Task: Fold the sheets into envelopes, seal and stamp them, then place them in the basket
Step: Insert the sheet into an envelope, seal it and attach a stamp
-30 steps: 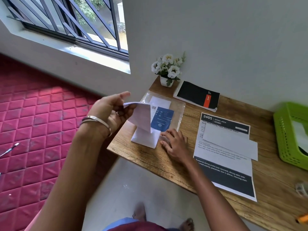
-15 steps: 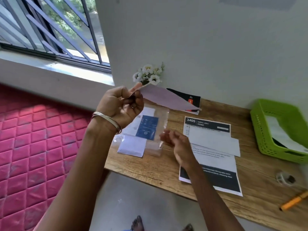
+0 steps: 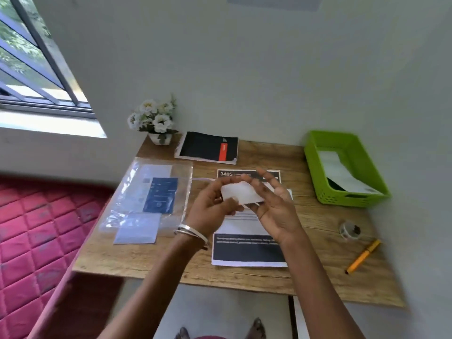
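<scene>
One basket [image 3: 315,152], one pen [image 3: 363,256], one notebook [image 3: 208,148], two hands [image 3: 210,206].

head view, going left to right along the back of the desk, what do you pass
flower pot → black notebook → green basket
</scene>
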